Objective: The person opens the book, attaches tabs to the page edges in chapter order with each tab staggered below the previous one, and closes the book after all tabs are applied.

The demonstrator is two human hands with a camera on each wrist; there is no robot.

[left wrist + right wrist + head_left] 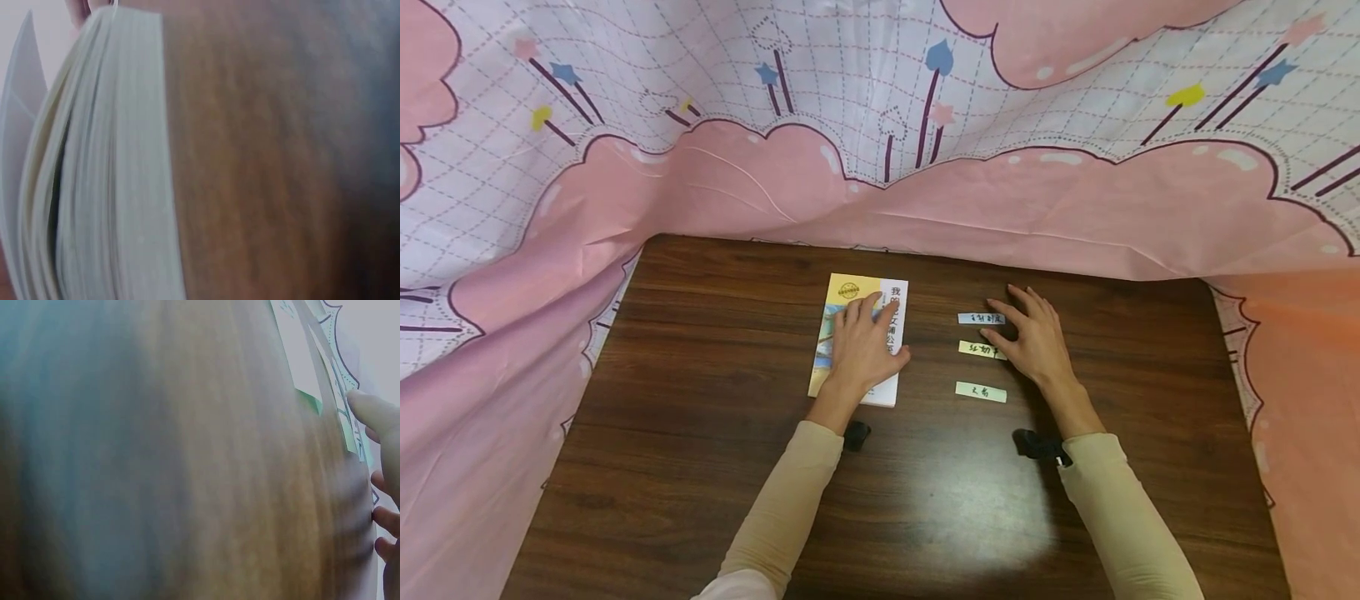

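Observation:
A paperback book (844, 292) with a yellow, blue and white cover lies on the table. My left hand (861, 346) is over its cover, fingers spread and thumb near the right edge. In the left wrist view the book's page edges (140, 150) look slightly fanned. To the book's right lie three paper strips with handwriting: a blue strip (976, 318), a yellow strip (976, 347) and a green strip (981, 392). My right hand (1037, 337) has its fingers spread at the right ends of the blue and yellow strips. Whether it touches them is unclear.
The dark wooden table (700, 358) extends around the book and strips. A pink and white patterned curtain (1000, 200) hangs along its back and sides. Black straps (1036, 444) are at both wrists.

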